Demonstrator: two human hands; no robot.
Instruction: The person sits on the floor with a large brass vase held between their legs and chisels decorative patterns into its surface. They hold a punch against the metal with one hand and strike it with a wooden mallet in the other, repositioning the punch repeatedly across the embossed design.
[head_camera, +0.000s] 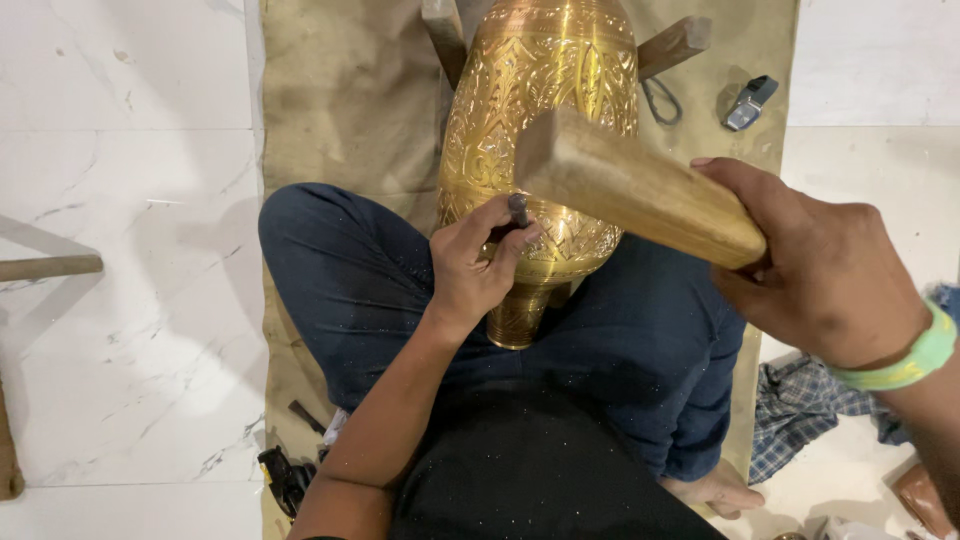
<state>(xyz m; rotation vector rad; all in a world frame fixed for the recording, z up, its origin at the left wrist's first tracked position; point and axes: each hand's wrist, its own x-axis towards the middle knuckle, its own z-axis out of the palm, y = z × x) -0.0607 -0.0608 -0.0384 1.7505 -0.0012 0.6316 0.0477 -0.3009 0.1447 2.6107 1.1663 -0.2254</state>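
Observation:
A large engraved brass vase (540, 90) lies across my lap, its narrow foot (518, 318) toward me. My left hand (473, 265) pinches a short dark metal chisel (518, 208) upright against the vase's patterned side. My right hand (815, 270), with a green band on the wrist, grips a thick wooden mallet (630, 185) whose blunt end hovers just above the chisel's head. My crossed legs in dark blue trousers (340, 270) cradle the vase.
A tan mat (340, 90) covers the white marble floor (120, 330) beneath me. Wooden supports (675, 45) flank the vase. A small grey tool (750, 100) and a wire loop (658, 100) lie at upper right, dark tools (290, 475) at lower left, a checked cloth (800, 405) at right.

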